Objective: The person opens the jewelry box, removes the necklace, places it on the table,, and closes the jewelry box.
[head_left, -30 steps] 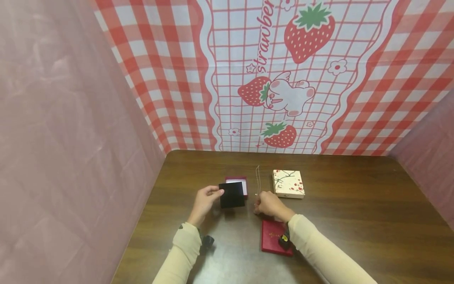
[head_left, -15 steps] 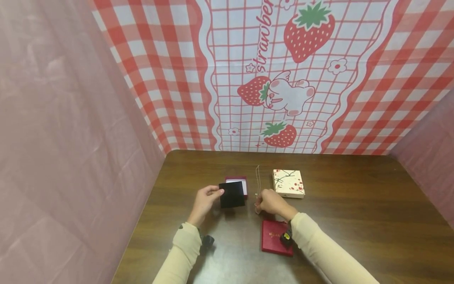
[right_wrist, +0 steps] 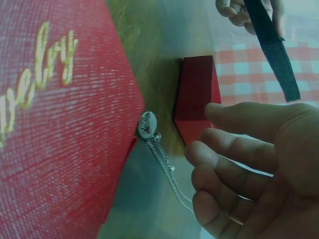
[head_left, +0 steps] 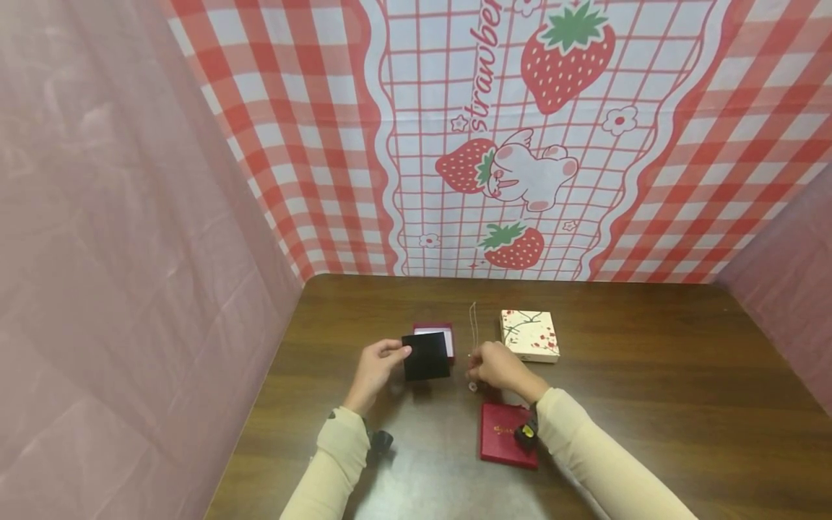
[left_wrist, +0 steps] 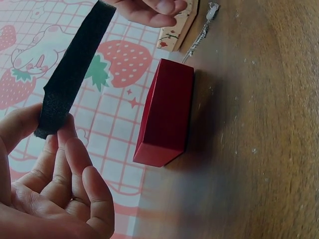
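Observation:
My left hand (head_left: pixel 373 372) pinches a thin black square pad (head_left: pixel 427 356) by its left edge, thumb against the fingers. The pad is held over the near part of a small red box base (head_left: pixel 444 329) with a white inside, hiding some of it. A silver necklace (right_wrist: pixel 147 124) lies on the table right of that box, its chain stretched away and its round pendant (head_left: pixel 472 387) at the near end. Over the chain hovers my right hand (head_left: pixel 497 367), fingers loosely bent, with a gap between thumb and fingertips in the right wrist view.
A red box lid (head_left: pixel 500 451) with gold lettering lies nearer, partly under my right wrist. Beyond my right hand sits a cream box (head_left: pixel 529 336) with a blossom-branch print. A red checked strawberry cloth (head_left: pixel 416 180) hangs behind the wooden table (head_left: pixel 637 375).
My right hand has drawn slightly away from the pendant, which now shows on the table below the fingers. The left hand and black pad have stayed still.

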The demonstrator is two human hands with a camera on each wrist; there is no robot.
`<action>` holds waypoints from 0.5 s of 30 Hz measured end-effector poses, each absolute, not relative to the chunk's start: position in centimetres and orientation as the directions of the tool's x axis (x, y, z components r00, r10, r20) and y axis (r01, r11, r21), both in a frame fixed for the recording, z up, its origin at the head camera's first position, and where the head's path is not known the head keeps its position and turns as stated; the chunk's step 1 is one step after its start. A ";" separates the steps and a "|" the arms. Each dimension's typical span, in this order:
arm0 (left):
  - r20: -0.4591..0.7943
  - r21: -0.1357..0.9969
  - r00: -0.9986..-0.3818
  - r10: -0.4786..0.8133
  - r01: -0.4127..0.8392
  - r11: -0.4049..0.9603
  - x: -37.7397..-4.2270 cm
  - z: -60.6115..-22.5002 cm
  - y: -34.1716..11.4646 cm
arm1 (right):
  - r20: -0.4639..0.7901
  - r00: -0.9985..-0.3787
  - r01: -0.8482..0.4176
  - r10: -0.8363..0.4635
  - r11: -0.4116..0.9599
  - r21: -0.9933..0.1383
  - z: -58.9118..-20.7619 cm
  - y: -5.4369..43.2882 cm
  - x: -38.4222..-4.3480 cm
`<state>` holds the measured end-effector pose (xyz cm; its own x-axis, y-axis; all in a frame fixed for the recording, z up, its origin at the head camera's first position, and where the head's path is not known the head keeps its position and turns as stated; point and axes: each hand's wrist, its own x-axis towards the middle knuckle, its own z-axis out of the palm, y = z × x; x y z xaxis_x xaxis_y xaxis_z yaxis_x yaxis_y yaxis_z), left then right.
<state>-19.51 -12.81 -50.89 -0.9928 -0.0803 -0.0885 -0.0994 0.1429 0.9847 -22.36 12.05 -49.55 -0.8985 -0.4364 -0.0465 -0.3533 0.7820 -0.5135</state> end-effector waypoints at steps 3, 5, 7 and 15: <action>-0.091 0.984 -0.993 -0.077 -0.102 0.144 -19.5 -50.8 -12.8 | -0.026 -0.895 -0.370 -0.445 0.773 -0.516 -49.4 12.0 -22.5; -0.094 0.984 -0.993 -0.076 -0.104 0.147 -19.5 -50.7 -12.8 | -0.016 -0.892 -0.378 -0.451 0.766 -0.521 -49.3 12.1 -22.5; -0.095 0.984 -0.993 -0.076 -0.105 0.142 -19.5 -50.7 -12.8 | -0.011 -0.891 -0.382 -0.455 0.760 -0.526 -49.3 12.1 -22.6; -0.106 0.983 -0.991 -0.083 -0.117 0.141 -19.5 -50.9 -12.8 | 0.001 -0.888 -0.383 -0.460 0.738 -0.555 -48.9 12.0 -22.5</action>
